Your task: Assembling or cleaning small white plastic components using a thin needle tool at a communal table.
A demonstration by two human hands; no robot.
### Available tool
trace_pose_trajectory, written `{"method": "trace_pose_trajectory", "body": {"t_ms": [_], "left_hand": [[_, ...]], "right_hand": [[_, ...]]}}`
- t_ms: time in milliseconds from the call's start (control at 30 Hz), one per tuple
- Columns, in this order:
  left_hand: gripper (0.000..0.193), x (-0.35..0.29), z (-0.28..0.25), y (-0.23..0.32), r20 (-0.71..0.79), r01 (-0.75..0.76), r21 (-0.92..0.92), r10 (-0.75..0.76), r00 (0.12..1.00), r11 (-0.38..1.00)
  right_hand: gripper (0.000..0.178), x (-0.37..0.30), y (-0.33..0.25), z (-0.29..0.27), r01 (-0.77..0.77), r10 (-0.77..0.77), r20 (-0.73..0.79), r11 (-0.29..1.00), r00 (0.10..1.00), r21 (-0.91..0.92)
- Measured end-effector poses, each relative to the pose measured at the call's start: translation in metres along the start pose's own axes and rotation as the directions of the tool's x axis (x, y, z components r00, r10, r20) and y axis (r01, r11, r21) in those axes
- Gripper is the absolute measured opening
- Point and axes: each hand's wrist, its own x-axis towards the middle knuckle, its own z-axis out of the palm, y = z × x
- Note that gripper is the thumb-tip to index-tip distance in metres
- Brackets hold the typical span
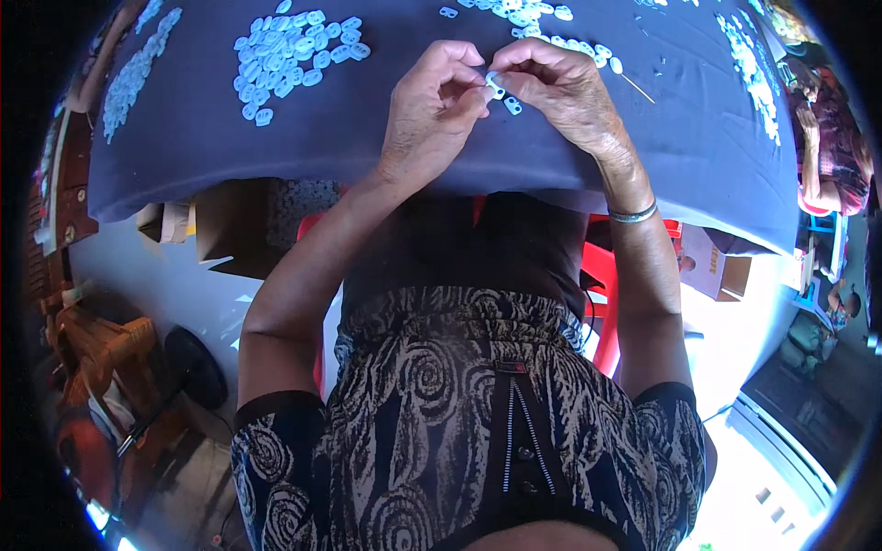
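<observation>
A small white oval plastic piece with holes (498,91) is pinched between my two hands above the dark tablecloth (340,138). My left hand (432,115) closes its thumb and fingertips on the piece's left side. From the right, the thumb and forefinger of my right hand (571,96) grip it too; a bracelet circles that wrist. Just below the fingertips lies another small pale piece with dark holes (513,106). A big pile of similar white pieces (285,55) spreads to the left of my left hand. More pieces (533,11) lie beyond my hands.
A thin stick (638,89) rests right of my right hand. Heaps of small pale pieces line the table's far left (138,78) and far right (755,73). Other people sit at both sides. Below stand cardboard boxes (234,220) and a red chair (602,266).
</observation>
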Motion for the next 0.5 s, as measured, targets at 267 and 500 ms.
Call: {"method": "trace_pose_trajectory", "body": {"t_ms": [267, 500], "left_hand": [[0.029, 0.001, -0.002, 0.005, 0.01, 0.043, -0.013, -0.043, 0.999, 0.999], [0.029, 0.0, -0.005, 0.008, 0.027, 0.13, -0.084, -0.129, 0.991, 0.988]], "right_hand": [[0.019, 0.0, 0.0, 0.001, 0.0, -0.004, 0.041, 0.994, 0.999, 0.109], [0.028, -0.002, -0.014, 0.003, 0.087, -0.086, 0.011, 0.986, 0.996, -0.146]]}}
